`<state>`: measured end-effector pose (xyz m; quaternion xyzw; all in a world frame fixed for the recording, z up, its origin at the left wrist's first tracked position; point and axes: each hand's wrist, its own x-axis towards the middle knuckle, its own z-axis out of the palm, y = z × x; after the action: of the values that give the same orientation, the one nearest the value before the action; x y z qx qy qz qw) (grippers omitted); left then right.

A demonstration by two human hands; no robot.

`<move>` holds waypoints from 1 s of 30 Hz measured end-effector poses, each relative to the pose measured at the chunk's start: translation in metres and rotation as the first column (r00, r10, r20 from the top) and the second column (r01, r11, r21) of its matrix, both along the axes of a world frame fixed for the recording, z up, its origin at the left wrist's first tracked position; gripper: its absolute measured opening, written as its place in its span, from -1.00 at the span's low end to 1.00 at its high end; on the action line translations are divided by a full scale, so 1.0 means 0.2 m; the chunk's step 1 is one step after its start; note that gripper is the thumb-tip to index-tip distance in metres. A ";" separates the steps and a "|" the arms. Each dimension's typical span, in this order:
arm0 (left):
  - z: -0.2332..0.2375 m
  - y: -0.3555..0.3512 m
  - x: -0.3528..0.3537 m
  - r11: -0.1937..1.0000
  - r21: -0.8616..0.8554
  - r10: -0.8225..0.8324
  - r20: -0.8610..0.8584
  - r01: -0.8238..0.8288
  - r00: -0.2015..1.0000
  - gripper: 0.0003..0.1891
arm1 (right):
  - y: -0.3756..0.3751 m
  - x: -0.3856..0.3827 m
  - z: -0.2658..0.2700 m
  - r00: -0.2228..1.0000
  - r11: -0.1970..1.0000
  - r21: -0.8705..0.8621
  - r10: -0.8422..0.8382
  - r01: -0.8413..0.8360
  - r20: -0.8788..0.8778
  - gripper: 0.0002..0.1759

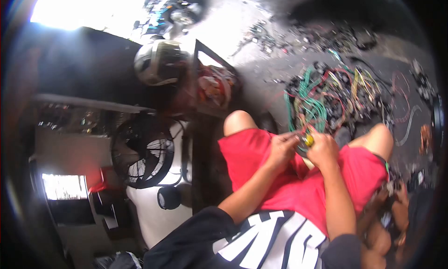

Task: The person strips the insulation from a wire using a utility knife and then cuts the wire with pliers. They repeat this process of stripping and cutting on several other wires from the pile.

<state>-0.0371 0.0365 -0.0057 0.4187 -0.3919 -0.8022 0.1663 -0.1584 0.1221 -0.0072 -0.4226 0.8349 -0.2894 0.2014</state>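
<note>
Both hands meet over my lap, close together. My right hand (pixel 323 150) is closed around a small yellow object (pixel 309 140), perhaps a tool's handle; blur hides its exact kind. My left hand (pixel 282 149) is pinched just left of it, fingertips nearly touching the yellow object. Whatever sits between those fingers is too small and blurred to name. Beyond my hands, on the floor between my knees, lies a tangled heap of wires (pixel 333 96). A bundle of green wire (pixel 305 98) forms its left side, with red, yellow and black strands farther right.
More dark scraps (pixel 322 38) are strewn on the floor behind the heap. To the left stand a black fan (pixel 144 150), a helmet (pixel 161 61) and a bin-like frame (pixel 217 84) with red packets. Another person's hands (pixel 392 194) work at the lower right.
</note>
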 end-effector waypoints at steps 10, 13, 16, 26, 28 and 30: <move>-0.04 -0.01 0.01 0.999 0.025 -0.022 -0.066 0.024 0.998 -0.72 | -0.02 0.02 0.07 0.996 0.998 -0.057 -0.033 0.038 0.088 -0.80; -0.04 -0.01 0.00 1.000 -0.007 -0.009 -0.044 0.009 0.999 -0.73 | -0.02 0.01 0.03 0.967 0.978 -0.170 -0.080 0.123 0.241 -0.76; -0.12 -0.01 0.01 0.997 -0.047 -0.055 -0.015 0.054 0.998 -0.72 | -0.02 0.00 -0.04 0.944 0.908 -0.362 -0.089 0.208 0.319 -0.73; 0.03 0.00 -0.04 0.960 -0.165 -0.202 0.156 0.227 0.967 -0.71 | -0.04 0.02 -0.04 0.955 0.876 -0.452 -0.030 0.167 0.295 -0.89; 0.05 0.00 -0.04 0.949 -0.178 -0.229 0.178 0.260 0.957 -0.71 | -0.04 0.02 -0.03 0.942 0.896 -0.410 -0.028 0.172 0.335 -0.89; 0.05 0.00 -0.04 0.948 -0.187 -0.226 0.169 0.257 0.959 -0.72 | -0.04 0.02 -0.04 0.945 0.894 -0.414 -0.029 0.171 0.326 -0.90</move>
<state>-0.0451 0.0375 0.0039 0.4053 -0.5328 -0.7386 0.0802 -0.1550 0.1142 -0.0150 -0.3620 0.7272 -0.5421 0.2150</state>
